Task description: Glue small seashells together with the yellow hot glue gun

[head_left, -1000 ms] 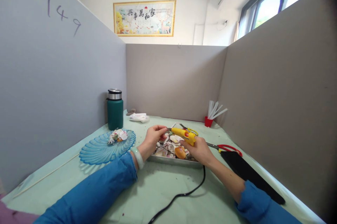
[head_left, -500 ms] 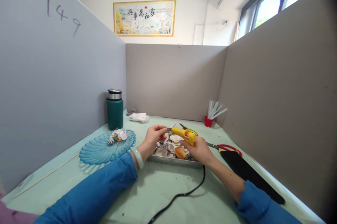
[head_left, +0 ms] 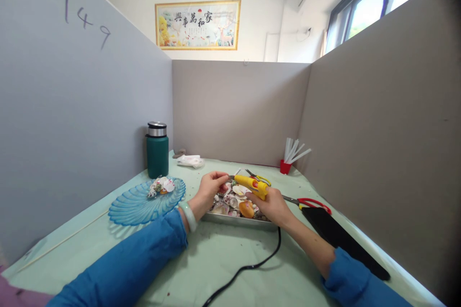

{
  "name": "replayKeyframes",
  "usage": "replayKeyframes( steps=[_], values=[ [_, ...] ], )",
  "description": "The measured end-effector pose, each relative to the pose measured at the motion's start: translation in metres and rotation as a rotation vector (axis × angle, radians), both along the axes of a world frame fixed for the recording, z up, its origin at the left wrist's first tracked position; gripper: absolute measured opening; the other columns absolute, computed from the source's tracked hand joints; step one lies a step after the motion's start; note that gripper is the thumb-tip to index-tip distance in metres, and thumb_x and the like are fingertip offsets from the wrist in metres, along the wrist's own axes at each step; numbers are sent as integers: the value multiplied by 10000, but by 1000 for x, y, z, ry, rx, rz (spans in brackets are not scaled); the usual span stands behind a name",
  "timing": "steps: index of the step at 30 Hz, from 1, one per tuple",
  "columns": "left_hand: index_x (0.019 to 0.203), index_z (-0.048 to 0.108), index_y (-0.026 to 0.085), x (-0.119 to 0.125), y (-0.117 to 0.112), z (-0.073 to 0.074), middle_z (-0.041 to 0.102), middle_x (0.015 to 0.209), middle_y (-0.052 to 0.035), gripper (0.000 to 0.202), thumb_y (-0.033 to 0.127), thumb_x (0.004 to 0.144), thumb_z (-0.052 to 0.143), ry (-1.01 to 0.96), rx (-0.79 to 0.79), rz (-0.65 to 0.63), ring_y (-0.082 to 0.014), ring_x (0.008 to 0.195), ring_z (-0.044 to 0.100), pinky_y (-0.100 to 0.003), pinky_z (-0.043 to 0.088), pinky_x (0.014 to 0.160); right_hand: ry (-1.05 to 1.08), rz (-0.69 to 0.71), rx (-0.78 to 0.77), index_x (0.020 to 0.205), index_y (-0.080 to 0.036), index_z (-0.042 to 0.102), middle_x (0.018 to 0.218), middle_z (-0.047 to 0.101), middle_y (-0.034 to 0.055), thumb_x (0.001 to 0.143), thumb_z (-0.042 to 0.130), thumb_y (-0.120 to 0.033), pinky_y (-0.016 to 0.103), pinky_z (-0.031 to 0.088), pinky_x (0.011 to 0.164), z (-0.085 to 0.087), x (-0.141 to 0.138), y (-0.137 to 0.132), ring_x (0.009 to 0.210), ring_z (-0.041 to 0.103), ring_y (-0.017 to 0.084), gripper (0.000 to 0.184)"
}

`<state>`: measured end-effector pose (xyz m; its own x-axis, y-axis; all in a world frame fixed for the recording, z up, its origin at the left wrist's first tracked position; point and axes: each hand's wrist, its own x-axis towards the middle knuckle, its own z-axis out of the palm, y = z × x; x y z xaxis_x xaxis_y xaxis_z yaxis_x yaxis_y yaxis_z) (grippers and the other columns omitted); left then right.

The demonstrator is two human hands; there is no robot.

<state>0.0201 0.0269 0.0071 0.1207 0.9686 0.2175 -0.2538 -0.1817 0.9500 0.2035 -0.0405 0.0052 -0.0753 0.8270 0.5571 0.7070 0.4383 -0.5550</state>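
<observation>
glue gun [head_left: 251, 185] clenched in right hand [head_left: 272, 204] at frame centre, nozzle meeting a small shell [head_left: 223, 187] pinched by left hand [head_left: 209, 190] over the tray [head_left: 237, 221]; few shells [head_left: 161, 186] on blue plate [head_left: 144, 206] centre-left, tray heaped.

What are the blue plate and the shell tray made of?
The blue plate looks like glass or clear plastic, ribbed and glossy: you can see through it. The tray looks like bare metal: its rim is silvery and shiny.

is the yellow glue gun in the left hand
No, the right hand grips the yellow glue gun over the tray of shells, while the left hand pinches a small reddish piece at its nozzle.
</observation>
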Motion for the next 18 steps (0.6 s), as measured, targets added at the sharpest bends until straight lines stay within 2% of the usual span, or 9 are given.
replayKeyframes(
  steps=[18],
  values=[
    [740, 593, 97, 0, -4, 4, 548, 511, 0, 245, 247, 581, 703, 11, 5, 7, -78, 419, 492, -200, 370, 438, 3, -5, 2, 909, -157, 667, 654, 632, 15, 749, 488, -470, 231, 432, 555, -1, 1, 0, 646, 572, 168, 394]
  ],
)
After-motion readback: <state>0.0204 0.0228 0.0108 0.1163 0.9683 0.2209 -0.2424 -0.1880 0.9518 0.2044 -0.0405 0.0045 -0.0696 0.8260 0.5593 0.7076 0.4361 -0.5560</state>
